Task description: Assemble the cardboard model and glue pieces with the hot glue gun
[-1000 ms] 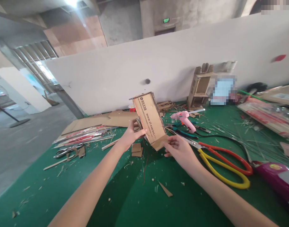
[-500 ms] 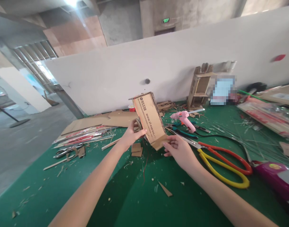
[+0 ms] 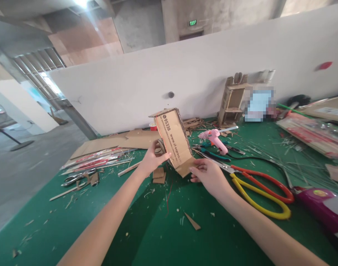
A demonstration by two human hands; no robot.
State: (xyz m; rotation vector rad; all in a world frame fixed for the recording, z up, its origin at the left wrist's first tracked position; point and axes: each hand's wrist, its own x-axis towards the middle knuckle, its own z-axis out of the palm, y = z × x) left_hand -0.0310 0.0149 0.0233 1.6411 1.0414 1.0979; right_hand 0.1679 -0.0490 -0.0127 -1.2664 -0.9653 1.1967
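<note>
A printed cardboard box (image 3: 173, 138) is held up above the green table, tilted, with dark lettering on the side towards me. My left hand (image 3: 154, 158) grips its left edge, the thumb on the printed face and the other fingers partly hidden behind. At the lower right, my right hand (image 3: 206, 171) pinches a plain cardboard flap (image 3: 187, 168) at the box's bottom end. A thin red wire (image 3: 168, 199) hangs below the box. Small cardboard squares (image 3: 159, 175) lie on the table under my left hand.
Large scissors (image 3: 261, 192) with red and yellow handles lie right of my right hand. Behind them are a pink glue gun (image 3: 217, 140) and pliers (image 3: 213, 153). A small cardboard shelf (image 3: 234, 99) stands near the white partition. Flat cardboard (image 3: 121, 142) and wood sticks lie left.
The view has shifted very slightly. The box's top left corner appears turned a little, showing more of a top flap; both hands keep their hold.
</note>
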